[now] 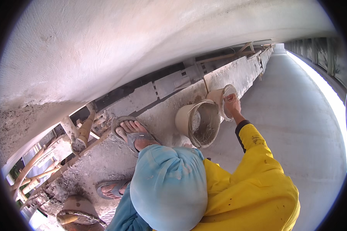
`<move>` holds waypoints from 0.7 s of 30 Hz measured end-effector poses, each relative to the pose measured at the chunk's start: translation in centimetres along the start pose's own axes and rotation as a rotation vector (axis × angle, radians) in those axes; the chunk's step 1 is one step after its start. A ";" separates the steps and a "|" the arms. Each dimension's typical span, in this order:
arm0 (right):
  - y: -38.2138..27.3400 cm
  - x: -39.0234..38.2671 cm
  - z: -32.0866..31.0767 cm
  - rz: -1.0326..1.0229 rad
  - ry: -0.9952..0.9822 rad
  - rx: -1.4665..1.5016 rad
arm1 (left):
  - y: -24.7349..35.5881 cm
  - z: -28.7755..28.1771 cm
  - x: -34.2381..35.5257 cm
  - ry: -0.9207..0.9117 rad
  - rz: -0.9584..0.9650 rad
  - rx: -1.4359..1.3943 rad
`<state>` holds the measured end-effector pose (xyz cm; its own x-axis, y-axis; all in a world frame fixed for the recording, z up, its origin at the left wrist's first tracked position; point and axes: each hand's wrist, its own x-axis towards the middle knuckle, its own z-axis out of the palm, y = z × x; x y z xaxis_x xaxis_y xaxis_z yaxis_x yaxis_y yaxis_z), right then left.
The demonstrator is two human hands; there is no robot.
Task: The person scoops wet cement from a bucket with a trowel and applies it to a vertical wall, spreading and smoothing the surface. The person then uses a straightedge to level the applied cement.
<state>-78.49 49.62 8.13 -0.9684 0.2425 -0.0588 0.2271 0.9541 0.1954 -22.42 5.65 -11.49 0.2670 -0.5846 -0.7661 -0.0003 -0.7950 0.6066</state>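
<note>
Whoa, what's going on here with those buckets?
The person's right hand is at the mouth of the farther bucket; its exact grip is hard to see. A nearer bucket, smeared with grey muck inside, is right beside it. Sandaled feet are on the dirty walkway. The left hand is out of sight.

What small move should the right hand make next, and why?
Probably ease the farther bucket slightly inward along the walkway: the right hand is already at its mouth, and the bucket appears to stand close to the outer edge. Whether the fingers grip the rim or dip inside is unclear.
</note>
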 end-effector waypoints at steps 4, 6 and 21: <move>1.3 1.9 1.4 -0.043 -0.257 -0.189 | -0.3 0.0 -0.4 0.032 -0.004 -0.017; 2.6 2.4 2.3 0.001 -0.123 -0.162 | -0.3 0.0 -0.5 0.038 -0.001 -0.025; 14.0 15.4 -7.7 0.417 0.271 0.745 | 1.9 -13.5 -5.0 0.423 0.172 -0.383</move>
<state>-91.00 65.33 17.49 -0.7620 0.6351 0.1268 0.4826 0.6874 -0.5427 -10.79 9.20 -3.67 0.6549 -0.5219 -0.5466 0.2492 -0.5336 0.8082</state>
